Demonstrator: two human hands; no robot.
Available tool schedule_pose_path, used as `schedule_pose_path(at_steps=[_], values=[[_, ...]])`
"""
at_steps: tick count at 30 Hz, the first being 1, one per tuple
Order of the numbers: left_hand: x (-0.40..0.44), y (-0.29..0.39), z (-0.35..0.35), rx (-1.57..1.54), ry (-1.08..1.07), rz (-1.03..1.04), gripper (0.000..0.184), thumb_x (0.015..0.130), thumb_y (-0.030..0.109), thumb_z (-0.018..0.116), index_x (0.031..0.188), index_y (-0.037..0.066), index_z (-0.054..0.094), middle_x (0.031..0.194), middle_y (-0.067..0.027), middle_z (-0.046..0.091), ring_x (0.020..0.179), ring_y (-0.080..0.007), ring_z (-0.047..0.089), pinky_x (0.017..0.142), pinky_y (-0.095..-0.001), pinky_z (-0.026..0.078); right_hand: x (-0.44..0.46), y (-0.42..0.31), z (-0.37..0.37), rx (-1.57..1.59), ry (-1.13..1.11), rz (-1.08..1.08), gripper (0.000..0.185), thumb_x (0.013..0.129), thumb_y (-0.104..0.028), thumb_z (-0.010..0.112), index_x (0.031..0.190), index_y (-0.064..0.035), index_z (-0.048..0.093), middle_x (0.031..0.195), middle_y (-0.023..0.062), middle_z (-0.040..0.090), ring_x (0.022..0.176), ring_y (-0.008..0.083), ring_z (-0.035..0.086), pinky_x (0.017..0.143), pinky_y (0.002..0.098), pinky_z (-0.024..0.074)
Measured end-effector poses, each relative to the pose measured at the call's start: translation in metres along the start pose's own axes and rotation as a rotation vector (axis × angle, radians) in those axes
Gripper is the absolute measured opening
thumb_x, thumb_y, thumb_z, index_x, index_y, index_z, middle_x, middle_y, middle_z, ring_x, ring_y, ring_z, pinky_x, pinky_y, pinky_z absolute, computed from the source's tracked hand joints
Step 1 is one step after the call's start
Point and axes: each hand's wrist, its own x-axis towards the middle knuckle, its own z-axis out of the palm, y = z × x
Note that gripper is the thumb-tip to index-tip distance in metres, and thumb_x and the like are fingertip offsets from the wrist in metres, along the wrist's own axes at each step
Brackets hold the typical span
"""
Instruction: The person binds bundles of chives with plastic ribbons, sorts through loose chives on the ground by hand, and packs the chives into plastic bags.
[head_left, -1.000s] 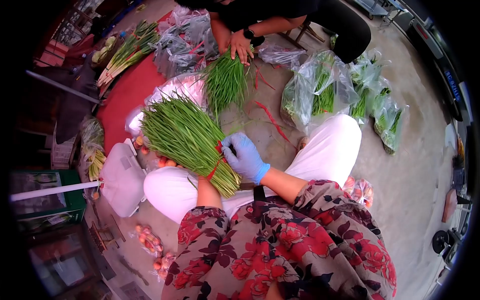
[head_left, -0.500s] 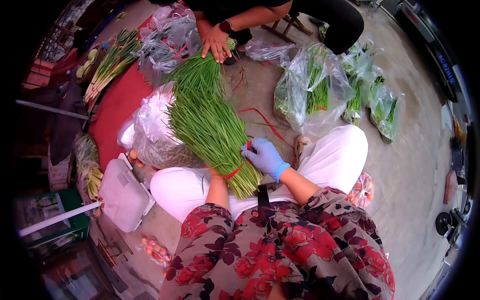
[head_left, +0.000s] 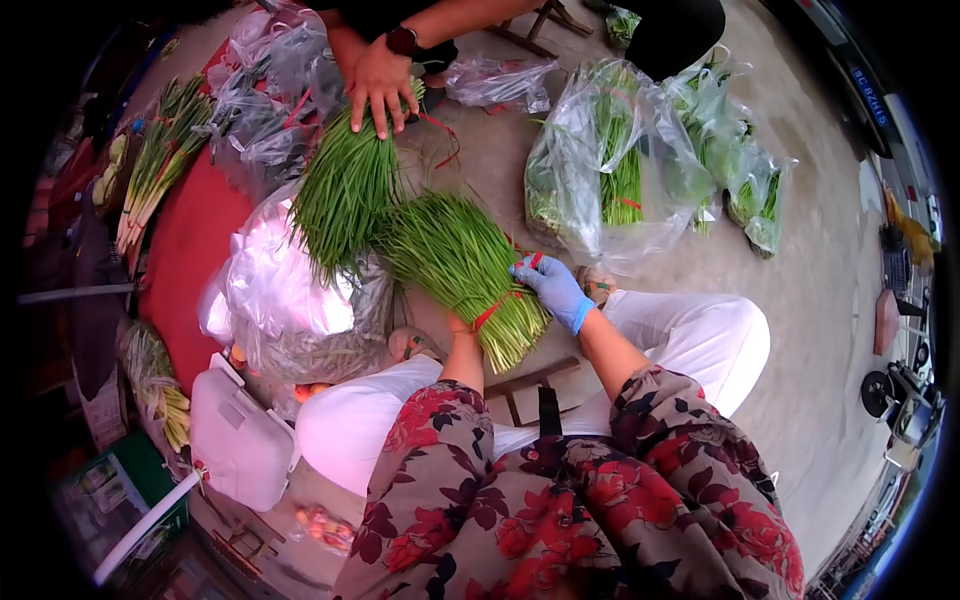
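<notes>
One thick bunch of long, thin green stalks (head_left: 450,250) between a blue-gloved right hand (head_left: 552,288) and a bare left hand (head_left: 459,327)

The bunch lies slanted in front of the seated wearer, above the floor between the knees, its pale cut ends toward five o'clock and its leafy tips toward ten. A narrow red band (head_left: 492,311) circles it near the cut ends. At the bunch's three o'clock, the right hand has its fingers closed on a red strip (head_left: 536,261) beside the stalks. At six o'clock, the left hand reaches under the bunch; most of it is hidden, so I cannot tell how its fingers stand.

At ten o'clock, the leafy tips seem to meet a second loose green bunch (head_left: 345,195). At eleven, a co-worker's bare hand (head_left: 380,88), spread-fingered below a dark wristwatch (head_left: 402,41), presses on that bunch's upper end. Shiny white plastic bags (head_left: 290,275) sit at nine, with a flat red mat (head_left: 180,290) beyond them. A pale grey plastic box (head_left: 240,440) stands at eight. Toward two, a large clear plastic bag (head_left: 655,215) of tied greens rests on the grey concrete floor (head_left: 800,330).
</notes>
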Motion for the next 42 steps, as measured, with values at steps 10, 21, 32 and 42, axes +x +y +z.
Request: schedule_pose_path(at_steps=[10, 21, 32, 42], values=[[0.112, 0.071, 0.028, 0.328, 0.302, -0.063, 0.073, 0.082, 0.066, 0.037, 0.124, 0.006, 0.047, 0.119, -0.0128, 0.054, 0.107, -0.0302, 0.052, 0.09, -0.0439, 0.045, 0.102, -0.005, -0.016, 0.204, -0.075, 0.119, 0.011, 0.086, -0.006, 0.057, 0.096, -0.0015, 0.06, 0.087, 0.0033, 0.062, 0.083, 0.0118, 0.057, 0.08, 0.0244, 0.0445], [0.077, 0.04, 0.003, 1.32, 0.656, 0.226, 0.038, 0.076, 0.01, 0.062, 0.113, 0.007, 0.053, 0.1, -0.0119, 0.06, 0.09, -0.0199, 0.058, 0.082, -0.0305, 0.045, 0.187, 0.064, 0.013, -0.082, 0.096, 0.146, 0.01, 0.08, -0.012, 0.064, 0.082, -0.0023, 0.062, 0.074, 0.0006, 0.059, 0.067, 0.0085, 0.051, 0.063, 0.0232, 0.0419], [0.133, 0.023, 0.023, 2.096, 0.371, 0.207, 0.032, 0.073, 0.014, 0.061, 0.106, 0.018, 0.059, 0.106, -0.0116, 0.054, 0.099, -0.0324, 0.053, 0.082, -0.0388, 0.046, 0.161, 0.048, 0.005, -0.479, -0.215, 0.028, 0.008, 0.082, -0.009, 0.062, 0.083, -0.0003, 0.062, 0.08, 0.0031, 0.061, 0.074, 0.0098, 0.054, 0.071, 0.0236, 0.0436], [0.153, 0.056, 0.021, 2.333, 0.225, -0.145, 0.026, 0.068, 0.024, 0.071, 0.087, 0.011, 0.06, 0.093, -0.012, 0.053, 0.095, -0.0292, 0.054, 0.079, -0.0387, 0.045, 0.192, 0.094, -0.013, -0.985, -0.188, 0.0, 0.031, 0.08, -0.009, 0.052, 0.11, -0.0137, 0.059, 0.098, 0.0182, 0.061, 0.091, 0.0333, 0.059, 0.078, 0.0406, 0.0467]])
